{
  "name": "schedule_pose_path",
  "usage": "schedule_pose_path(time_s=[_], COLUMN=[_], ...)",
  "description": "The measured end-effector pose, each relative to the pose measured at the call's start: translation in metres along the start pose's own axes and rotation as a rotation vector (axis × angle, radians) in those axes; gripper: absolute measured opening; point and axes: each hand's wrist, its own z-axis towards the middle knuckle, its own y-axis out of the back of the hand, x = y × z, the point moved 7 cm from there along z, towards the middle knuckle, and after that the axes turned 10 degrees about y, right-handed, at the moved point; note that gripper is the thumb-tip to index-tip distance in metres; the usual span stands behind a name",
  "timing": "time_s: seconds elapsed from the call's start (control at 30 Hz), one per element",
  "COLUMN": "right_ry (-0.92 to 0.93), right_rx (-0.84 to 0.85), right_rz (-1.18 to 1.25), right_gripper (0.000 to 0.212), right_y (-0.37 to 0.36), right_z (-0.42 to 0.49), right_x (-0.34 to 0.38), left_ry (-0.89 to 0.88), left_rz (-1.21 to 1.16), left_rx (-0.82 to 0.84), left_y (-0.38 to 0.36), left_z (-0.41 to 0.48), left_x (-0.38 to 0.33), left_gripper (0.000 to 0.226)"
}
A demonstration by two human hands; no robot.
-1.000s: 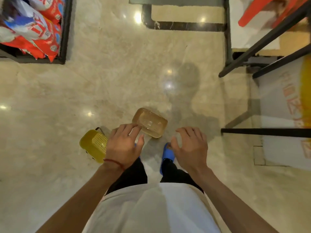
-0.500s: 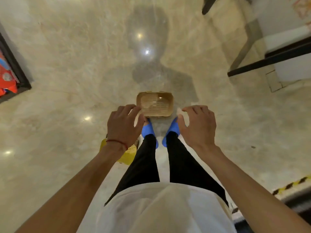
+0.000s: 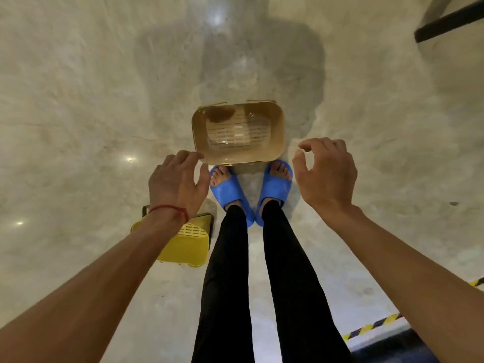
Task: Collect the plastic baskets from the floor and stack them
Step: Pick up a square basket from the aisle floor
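A tan plastic basket (image 3: 275,129) stands upright on the marble floor just in front of my feet, its slatted bottom showing. A yellow basket (image 3: 188,239) lies on its side to the left of my left leg, partly hidden by my left forearm. My left hand (image 3: 175,184) hovers above the tan basket's near left corner, fingers relaxed and holding nothing. My right hand (image 3: 324,174) hangs to the right of that basket, fingers loosely curled and empty.
My blue slippers (image 3: 227,189) stand right behind the tan basket. A black metal bar (image 3: 450,22) crosses the top right corner. Yellow-and-black hazard tape (image 3: 372,326) marks a floor edge at the lower right. Polished marble floor (image 3: 91,100) spreads around.
The view has tilted down and closer to the floor. The tan basket now lies straight ahead of my feet, both hands have lowered toward its sides, and the shelves have left the view.
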Motion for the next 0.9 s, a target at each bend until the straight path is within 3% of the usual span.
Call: schedule_pose_path(time_s=[0.27,0.4,0.47,0.63,0.77,0.9], right_ry=[-0.142,-0.222,-0.260,-0.258,-0.282,-0.370], right_rx=[0.094,0.023,0.009,-0.041,-0.070,-0.002], right_rz=[0.252,0.475,0.552,0.651,0.674,0.741], right_gripper=[0.039,0.052,0.053,0.033,0.032,0.056], right_y=[-0.172,-0.224,-0.243,-0.268,-0.271,-0.277], right_z=[0.049,0.075,0.084,0.099,0.098,0.094], right_x=[-0.082,-0.103,-0.110,-0.103,-0.102,-0.105], left_ry=[0.399,0.468,0.482,0.493,0.507,0.640], left_rz=[-0.316,-0.585,-0.706,-0.755,-0.801,-0.847], left_rx=[-0.069,-0.140,-0.165,-0.185,-0.180,-0.119], left_y=[-0.142,-0.185,-0.202,-0.223,-0.225,-0.229], left_z=[0.095,0.137,0.152,0.162,0.162,0.162], left_x=[0.065,0.077,0.079,0.083,0.088,0.093], left_gripper=[0.052,0.060,0.059,0.044,0.044,0.054])
